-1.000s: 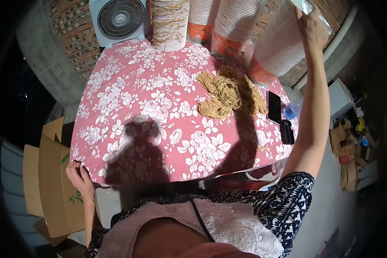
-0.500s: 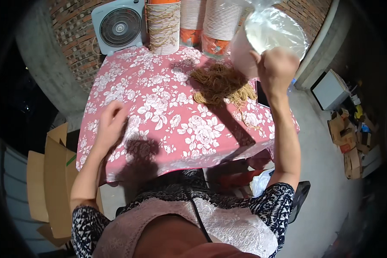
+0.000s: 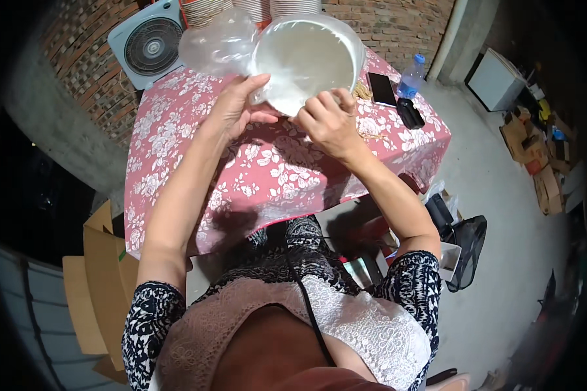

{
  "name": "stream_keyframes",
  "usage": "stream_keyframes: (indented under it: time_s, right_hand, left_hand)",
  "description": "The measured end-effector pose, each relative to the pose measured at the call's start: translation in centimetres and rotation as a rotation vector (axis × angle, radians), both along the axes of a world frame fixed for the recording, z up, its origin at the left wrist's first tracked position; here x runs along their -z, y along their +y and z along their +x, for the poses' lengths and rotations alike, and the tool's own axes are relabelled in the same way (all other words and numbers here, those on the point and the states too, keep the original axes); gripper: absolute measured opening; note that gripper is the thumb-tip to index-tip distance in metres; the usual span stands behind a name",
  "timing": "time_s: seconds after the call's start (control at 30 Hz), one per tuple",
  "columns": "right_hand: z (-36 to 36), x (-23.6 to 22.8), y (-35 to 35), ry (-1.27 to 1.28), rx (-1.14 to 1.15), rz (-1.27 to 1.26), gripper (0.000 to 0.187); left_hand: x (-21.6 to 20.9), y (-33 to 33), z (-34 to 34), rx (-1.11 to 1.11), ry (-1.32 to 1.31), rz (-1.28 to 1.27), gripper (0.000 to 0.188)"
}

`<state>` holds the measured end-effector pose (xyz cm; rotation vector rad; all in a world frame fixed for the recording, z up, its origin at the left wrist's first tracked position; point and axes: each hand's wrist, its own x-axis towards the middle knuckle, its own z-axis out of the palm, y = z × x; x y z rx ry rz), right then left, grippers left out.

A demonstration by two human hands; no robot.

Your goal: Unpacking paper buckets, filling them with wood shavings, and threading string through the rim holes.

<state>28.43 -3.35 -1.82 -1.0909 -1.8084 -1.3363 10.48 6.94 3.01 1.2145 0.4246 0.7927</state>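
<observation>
Plastic grip: my left hand [image 3: 238, 107] and right hand [image 3: 329, 120] both have their fingers closed on the clear plastic bag [image 3: 274, 55], pinching its lower edge.
Bag position: I hold it raised over the far half of the bench [image 3: 176, 169], a pale round disc [image 3: 306, 58] showing inside.
Slip risk: thin film pinched only at the edge could slide out, I judge.
Nearby hazards: phone [image 3: 381, 88] and water bottle [image 3: 411, 76] sit just beside; a falling bag could hit them.
Fan [image 3: 147, 49]: airflow might billow the loose film.
</observation>
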Motion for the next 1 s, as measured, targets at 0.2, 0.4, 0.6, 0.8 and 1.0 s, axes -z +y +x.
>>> stream_keyframes:
  time_s: [0.2,0.4,0.6,0.8,1.0]
  right_hand:
    - [0.2,1.9,-2.3,-0.039,-0.188,-0.103,0.011]
    - [-0.8,1.8,-5.0,0.645,-0.009,-0.139,0.094]
    - [-1.8,4.9,-4.4,0.853,-0.023,-0.573,0.108]
    - [-2.3,5.1,-3.8,0.818,-0.070,-0.580,0.102]
    - [-2.1,4.5,-4.1,0.625,-0.066,-0.588,0.094]
  left_hand:
    - [5.0,0.2,-0.1,-0.055,0.103,-0.132,0.042]
    - [14.0,4.1,-3.1,0.076,0.096,0.092,0.041]
    - [11.0,1.7,-3.4,0.322,-0.206,-0.023,0.065]
    - [13.9,2.6,-3.8,0.128,0.080,-0.059,0.049]
    - [15.3,3.5,-4.7,0.461,0.067,-0.081,0.049]
